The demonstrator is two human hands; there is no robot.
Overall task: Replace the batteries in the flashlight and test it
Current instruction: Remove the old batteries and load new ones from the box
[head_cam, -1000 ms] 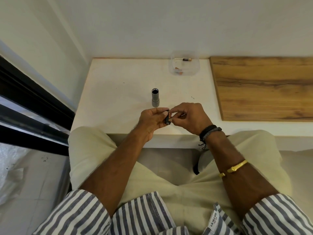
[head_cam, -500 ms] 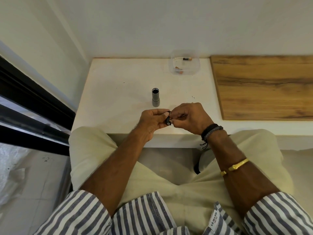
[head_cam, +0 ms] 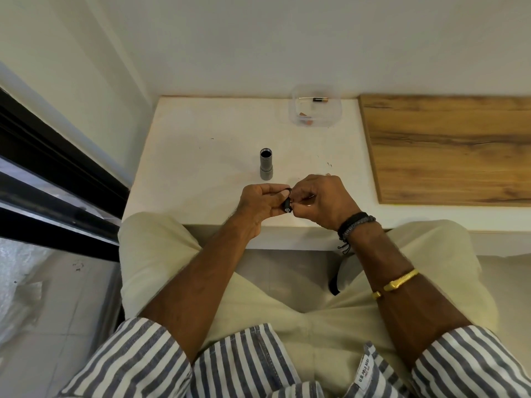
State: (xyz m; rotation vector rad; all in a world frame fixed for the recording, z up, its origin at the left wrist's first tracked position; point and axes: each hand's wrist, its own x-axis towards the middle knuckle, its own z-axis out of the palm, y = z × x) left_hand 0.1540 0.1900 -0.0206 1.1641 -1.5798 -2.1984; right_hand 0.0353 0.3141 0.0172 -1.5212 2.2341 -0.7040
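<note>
Pinching a small black part (head_cam: 287, 204) from either side, the curled fingers (head_cam: 277, 194) of the left hand (head_cam: 258, 206) and those of the right hand (head_cam: 323, 199) meet at the centre of the frame, over the near edge of the white table (head_cam: 201, 145). We judge the part, probably the flashlight's battery carrier or end cap, to be light, rigid and smooth. It is best held by its rim with the fingertips, as here, since a loose pinch could let it slip away. Just beyond the hands, the grey flashlight body (head_cam: 266, 166) stands upright on the table with its open end up. We take it to be stiff, light and easy to tip, best grasped round the barrel. At the upper centre-right a clear container (head_cam: 293, 110) holds a battery (head_cam: 320, 100) and some orange items (head_cam: 307, 122) that we cannot identify. A wooden board (head_cam: 448, 147) fills the right of the frame. Hidden from us are most of the black part, any battery within it, and the inside of the flashlight tube, which reads only as dark
</note>
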